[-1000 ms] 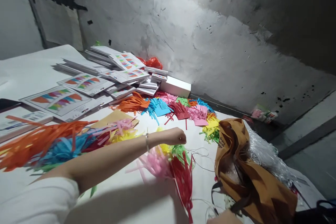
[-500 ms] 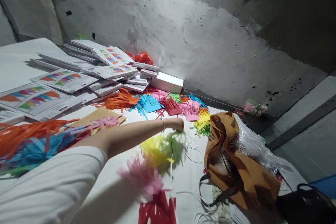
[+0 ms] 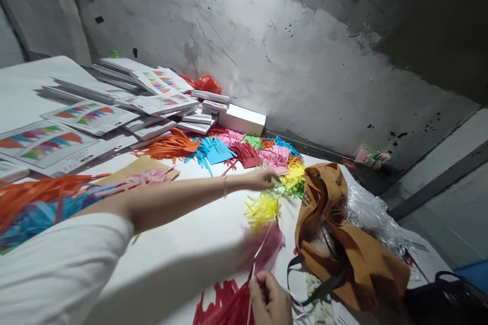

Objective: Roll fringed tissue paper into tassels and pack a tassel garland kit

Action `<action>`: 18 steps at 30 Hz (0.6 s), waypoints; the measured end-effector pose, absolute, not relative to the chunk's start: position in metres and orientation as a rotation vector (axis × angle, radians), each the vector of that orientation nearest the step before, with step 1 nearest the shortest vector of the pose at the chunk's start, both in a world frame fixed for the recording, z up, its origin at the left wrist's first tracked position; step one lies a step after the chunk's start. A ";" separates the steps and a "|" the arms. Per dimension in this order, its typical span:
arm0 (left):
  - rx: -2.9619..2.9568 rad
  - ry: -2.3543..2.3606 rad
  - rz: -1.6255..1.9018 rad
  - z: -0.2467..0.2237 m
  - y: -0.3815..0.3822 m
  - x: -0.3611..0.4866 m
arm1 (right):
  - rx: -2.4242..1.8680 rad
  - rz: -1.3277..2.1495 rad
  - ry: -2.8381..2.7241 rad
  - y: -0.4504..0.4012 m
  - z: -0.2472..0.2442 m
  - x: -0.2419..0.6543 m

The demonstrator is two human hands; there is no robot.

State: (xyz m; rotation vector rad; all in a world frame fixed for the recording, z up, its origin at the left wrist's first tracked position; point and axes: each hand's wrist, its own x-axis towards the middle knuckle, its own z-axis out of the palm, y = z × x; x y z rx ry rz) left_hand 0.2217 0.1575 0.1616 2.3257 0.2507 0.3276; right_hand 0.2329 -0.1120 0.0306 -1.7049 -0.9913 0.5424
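My left hand [image 3: 264, 179] reaches in from the left, its fingers spread just above a green fringed paper piece. Below it, along a white string [image 3: 263, 246], are a yellow fringed piece [image 3: 262, 210] and a pink one [image 3: 269, 244], blurred. At the bottom edge, my right hand [image 3: 272, 298] pinches the string beside a red fringed piece [image 3: 224, 304]. Coloured fringed bundles, such as a blue one [image 3: 215, 150] and a dark red one [image 3: 247, 154], lie beyond my left hand.
Stacks of printed cards [image 3: 91, 117] cover the left of the white table [image 3: 183, 244]. A white box [image 3: 246, 119] stands by the wall. On the right are a brown bag [image 3: 354, 244], clear plastic strands [image 3: 368, 213] and a black bag [image 3: 446, 297]. More fringes [image 3: 46, 208] lie at the left.
My left hand has opened and shifted slightly right. The yellow and pink pieces have moved right. My right hand has come into view at the bottom, on the string.
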 end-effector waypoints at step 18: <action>2.678 0.094 0.602 0.114 0.169 0.195 | -1.726 0.388 -0.858 -0.112 0.051 0.225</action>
